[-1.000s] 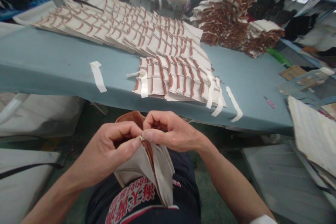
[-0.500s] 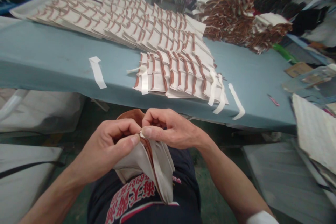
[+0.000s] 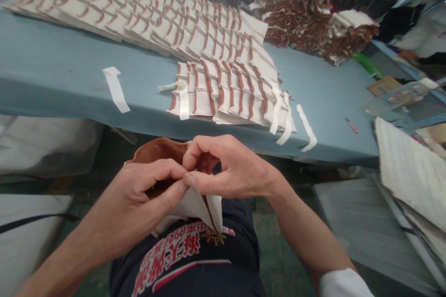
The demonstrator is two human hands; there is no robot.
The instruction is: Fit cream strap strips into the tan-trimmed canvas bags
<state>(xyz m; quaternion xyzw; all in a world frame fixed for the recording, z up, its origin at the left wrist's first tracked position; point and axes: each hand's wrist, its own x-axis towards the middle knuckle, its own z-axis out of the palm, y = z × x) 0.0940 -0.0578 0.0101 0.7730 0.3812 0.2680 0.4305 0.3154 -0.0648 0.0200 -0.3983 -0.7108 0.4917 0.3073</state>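
Observation:
Between my two hands is a piece of cream fabric with a brown lining [image 3: 158, 148], its pale side hanging down over my dark apron [image 3: 195, 260]. My left hand [image 3: 149, 195] pinches the upper edge between thumb and forefinger. Right beside it, my right hand [image 3: 223, 167] grips the same edge, thumb and forefinger meeting the left fingertips. The exact pinched spot is hidden by the fingers. Past my hands, a small stack of cream pieces with brown edges [image 3: 223, 95] lies at the table's front, with white strips [image 3: 184, 100] across it.
The blue-covered table [image 3: 69, 60] runs across in front. Rows of overlapping cream pieces [image 3: 139, 18] cover its back left; a tall brown and cream pile [image 3: 296, 9] stands back right. Loose white strips [image 3: 116, 90] and a small red tool [image 3: 351, 125] lie on it. Cardboard [image 3: 407, 167] leans at right.
The held piece has been raised and tilted, so more of its brown lining shows on the left and less cream fabric hangs below. Both hands keep pinching the edge; the view has shifted slightly.

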